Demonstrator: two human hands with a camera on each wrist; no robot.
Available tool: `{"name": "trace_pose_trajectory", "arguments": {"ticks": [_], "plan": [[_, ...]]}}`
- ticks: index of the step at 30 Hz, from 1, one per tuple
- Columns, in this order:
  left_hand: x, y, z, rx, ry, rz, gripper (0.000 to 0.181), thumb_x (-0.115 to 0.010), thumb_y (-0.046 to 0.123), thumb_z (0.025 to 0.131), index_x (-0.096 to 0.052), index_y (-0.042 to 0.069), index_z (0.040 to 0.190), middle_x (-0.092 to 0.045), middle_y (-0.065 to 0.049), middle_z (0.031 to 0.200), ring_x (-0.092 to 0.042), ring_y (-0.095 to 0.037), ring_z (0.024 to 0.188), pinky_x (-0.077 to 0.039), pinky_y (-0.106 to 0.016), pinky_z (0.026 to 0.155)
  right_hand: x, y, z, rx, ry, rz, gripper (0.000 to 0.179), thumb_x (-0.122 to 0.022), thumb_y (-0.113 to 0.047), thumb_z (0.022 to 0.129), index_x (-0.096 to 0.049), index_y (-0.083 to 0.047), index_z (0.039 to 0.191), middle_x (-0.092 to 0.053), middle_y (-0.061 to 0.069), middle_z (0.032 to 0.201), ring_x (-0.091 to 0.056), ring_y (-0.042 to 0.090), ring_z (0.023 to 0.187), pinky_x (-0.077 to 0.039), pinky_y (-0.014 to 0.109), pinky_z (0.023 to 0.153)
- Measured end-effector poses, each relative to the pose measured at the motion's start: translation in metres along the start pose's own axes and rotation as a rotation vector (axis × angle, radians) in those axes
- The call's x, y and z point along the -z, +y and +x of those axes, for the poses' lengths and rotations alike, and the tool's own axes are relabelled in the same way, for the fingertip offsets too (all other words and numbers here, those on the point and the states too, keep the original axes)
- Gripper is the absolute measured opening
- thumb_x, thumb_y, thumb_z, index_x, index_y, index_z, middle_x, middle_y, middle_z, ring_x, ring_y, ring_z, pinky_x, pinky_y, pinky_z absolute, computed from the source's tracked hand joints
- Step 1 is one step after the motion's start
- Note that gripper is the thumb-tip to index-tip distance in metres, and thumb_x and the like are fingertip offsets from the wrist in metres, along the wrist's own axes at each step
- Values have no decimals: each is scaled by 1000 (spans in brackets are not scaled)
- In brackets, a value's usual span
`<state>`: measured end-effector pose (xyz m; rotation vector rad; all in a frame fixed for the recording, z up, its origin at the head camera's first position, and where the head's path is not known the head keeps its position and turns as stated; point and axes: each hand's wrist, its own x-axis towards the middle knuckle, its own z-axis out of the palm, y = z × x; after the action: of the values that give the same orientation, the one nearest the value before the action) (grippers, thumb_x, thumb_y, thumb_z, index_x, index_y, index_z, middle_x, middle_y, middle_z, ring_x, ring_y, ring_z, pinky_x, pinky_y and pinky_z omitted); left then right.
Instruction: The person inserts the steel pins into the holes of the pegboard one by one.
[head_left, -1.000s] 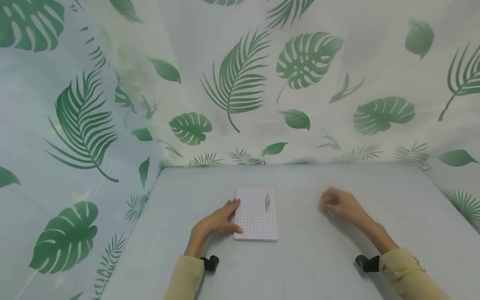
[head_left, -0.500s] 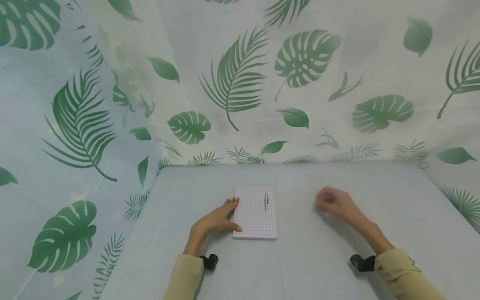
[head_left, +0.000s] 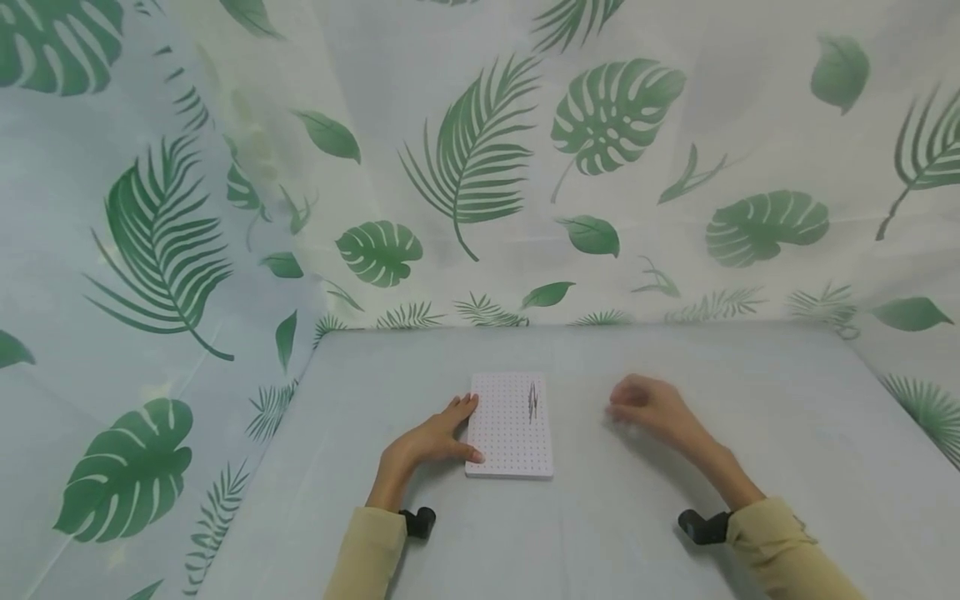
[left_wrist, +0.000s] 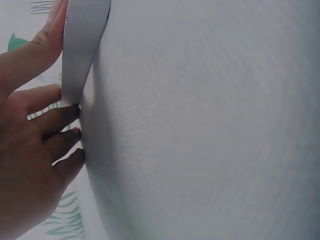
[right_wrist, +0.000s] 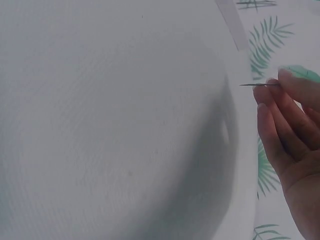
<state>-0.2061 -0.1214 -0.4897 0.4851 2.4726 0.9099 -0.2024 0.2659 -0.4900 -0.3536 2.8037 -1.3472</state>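
Observation:
A white block with a grid of small dots or holes lies on the table. Several thin dark needle-like pieces stick up at its upper right. Beside the block's left edge is my left hand, fingers spread; its thumb and fingertips rest against the edge and steady it. My right hand is above the table to the right of the block. In the right wrist view, thumb and fingertips pinch a thin dark needle, its pointed end jutting free. How the pieces sit in the block is too small to tell.
The table has a pale grey surface. Behind it and to the left hang white sheets with green leaf prints. A black wrist camera sits by the left cuff, another black wrist camera by the right.
My right hand has moved left across the table towards the block, still pinching the needle. My left hand and the block have stayed in place, apart from a slight shift of the head view.

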Motion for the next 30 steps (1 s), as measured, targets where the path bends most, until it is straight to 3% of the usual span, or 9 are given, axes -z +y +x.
{"name": "trace_pose_trajectory", "arguments": {"ticks": [9,19,30], "plan": [[-1,0,0,4,4,1,103,-85,28,83,-24,8,164,-18,-12,172,-9,-32,161,-15,-54,128,-15,-8,6,20,-1,-46,15,-80,-16,88,-69,-9,94,-74,4,87,-66,14,71,-54,26,60],[0,0,1,7,5,-1,103,-85,29,83,-24,9,164,-18,-10,172,-8,-31,161,-15,-54,128,-28,-21,15,36,-19,-23,14,-81,-14,88,-69,-9,93,-74,3,85,-65,12,69,-53,25,60],[2,2,0,-4,3,-25,103,-85,25,83,-24,8,164,-17,-11,172,-8,-31,161,-14,-53,129,-43,-33,23,69,-23,21,11,-80,-11,88,-70,-9,92,-77,3,89,-69,15,77,-53,24,66]]}}
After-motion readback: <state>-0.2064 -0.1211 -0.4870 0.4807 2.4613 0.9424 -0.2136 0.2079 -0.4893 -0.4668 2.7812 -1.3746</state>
